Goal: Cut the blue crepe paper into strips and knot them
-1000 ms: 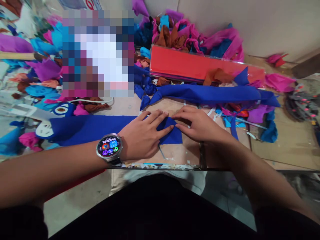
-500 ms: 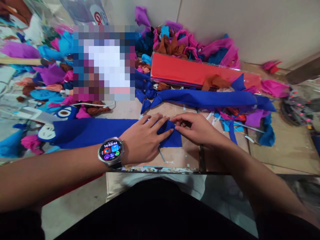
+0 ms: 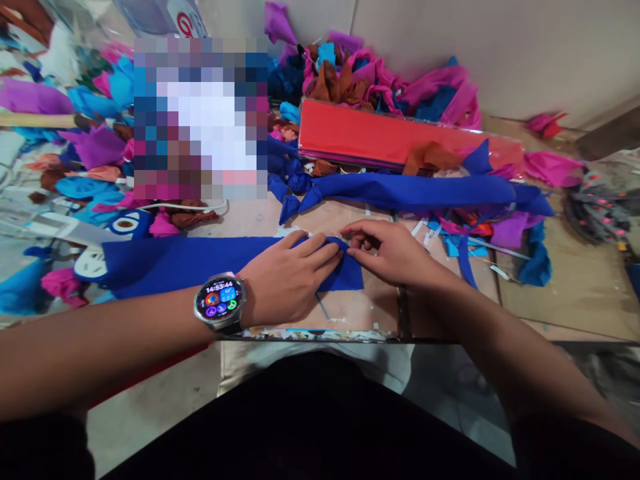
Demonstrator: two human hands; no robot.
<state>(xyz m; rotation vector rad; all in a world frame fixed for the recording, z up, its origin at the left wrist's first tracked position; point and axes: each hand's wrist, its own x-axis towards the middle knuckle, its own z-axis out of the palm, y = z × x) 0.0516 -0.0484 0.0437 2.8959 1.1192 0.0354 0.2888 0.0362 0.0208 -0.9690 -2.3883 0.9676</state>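
Note:
A long blue fabric strip lies flat along the front of the table. My left hand, with a watch at its wrist, rests palm down on the right part of that strip, its fingers laid flat and holding nothing. Just to the right, my right hand is at the strip's upper right corner. Its thumb and index finger are bent towards each other with a gap between them, and the other fingers are curled. Behind both hands stretches a second blue piece with knotted ends.
A red packet in clear wrap lies behind the blue pieces. Heaps of pink, purple, teal and brown scraps fill the back and left. Cardboard is at the right. A pixelated patch hides part of the back left.
My left hand's fingers have drawn closer together on the strip. My right hand has barely moved. The whole view has shifted slightly.

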